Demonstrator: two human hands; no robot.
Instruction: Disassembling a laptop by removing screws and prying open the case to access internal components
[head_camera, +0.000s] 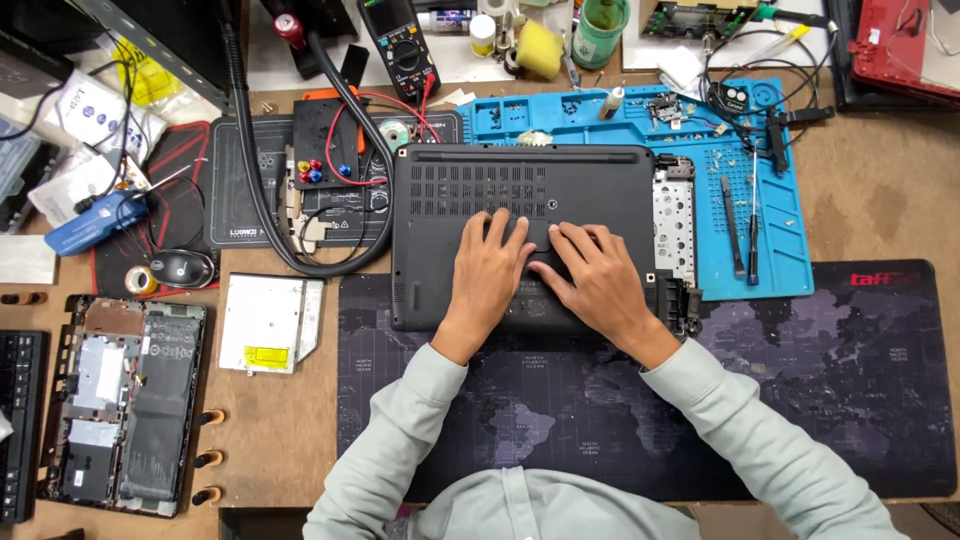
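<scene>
Under both hands (545, 275), laptop (520, 195) lies btm-up.

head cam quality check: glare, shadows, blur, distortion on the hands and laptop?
Head view: even overhead light, soft shadows only under the left hand and right hand; black laptop base sharp, no glare; slight sheen on the blue mat; mild wide-angle bending at the frame edges.
</scene>
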